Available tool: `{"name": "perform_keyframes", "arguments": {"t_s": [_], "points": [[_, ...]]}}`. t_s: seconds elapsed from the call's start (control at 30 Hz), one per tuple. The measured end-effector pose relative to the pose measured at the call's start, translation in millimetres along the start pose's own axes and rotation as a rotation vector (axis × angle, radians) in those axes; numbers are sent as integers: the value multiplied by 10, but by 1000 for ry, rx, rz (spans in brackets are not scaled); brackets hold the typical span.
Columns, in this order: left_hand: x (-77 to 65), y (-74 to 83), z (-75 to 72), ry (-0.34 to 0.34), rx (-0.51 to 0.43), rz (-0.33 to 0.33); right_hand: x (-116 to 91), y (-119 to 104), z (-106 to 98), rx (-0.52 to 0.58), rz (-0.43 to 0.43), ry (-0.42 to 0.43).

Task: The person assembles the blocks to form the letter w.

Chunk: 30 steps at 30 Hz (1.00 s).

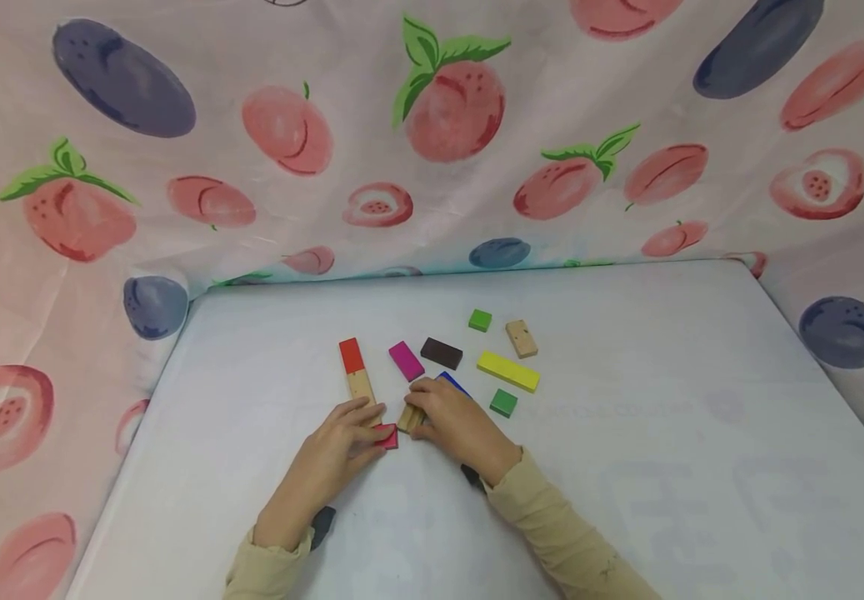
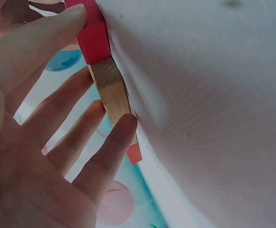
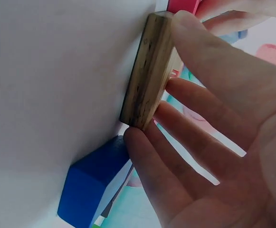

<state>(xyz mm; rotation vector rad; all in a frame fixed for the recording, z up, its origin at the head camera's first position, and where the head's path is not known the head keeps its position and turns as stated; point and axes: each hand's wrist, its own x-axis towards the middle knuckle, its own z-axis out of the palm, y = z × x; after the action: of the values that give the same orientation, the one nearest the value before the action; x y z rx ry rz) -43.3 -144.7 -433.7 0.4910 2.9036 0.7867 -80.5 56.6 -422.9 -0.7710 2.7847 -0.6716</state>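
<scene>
In the head view my left hand pinches a pinkish-red block at the near end of a line of blocks. Beyond it in that line lie a plain wooden block and an orange-red block. The left wrist view has the thumb on the pinkish-red block, other fingertips along the wooden one. My right hand grips another wooden block between thumb and fingers, close to the pinkish-red block's right side. A blue block lies right by its fingertips, partly hidden by the hand in the head view.
Past the hands lie a magenta block and a dark brown block. Farther right are a yellow block, a green block, a lighter green block and a wooden block. A fruit-print cloth hangs behind the white table.
</scene>
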Motion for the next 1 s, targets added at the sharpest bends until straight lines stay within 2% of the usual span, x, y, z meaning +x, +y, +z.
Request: {"name": "perform_keyframes", "arguments": {"t_s": [0.23, 0.53, 1.0], "points": [[-3, -9, -5, 3, -9, 17, 60, 13, -2, -18, -8, 6], [-10, -22, -1, 14, 7, 31, 116, 37, 0, 11, -24, -1], [2, -41, 22, 15, 25, 32, 98, 21, 34, 30, -53, -24]]}}
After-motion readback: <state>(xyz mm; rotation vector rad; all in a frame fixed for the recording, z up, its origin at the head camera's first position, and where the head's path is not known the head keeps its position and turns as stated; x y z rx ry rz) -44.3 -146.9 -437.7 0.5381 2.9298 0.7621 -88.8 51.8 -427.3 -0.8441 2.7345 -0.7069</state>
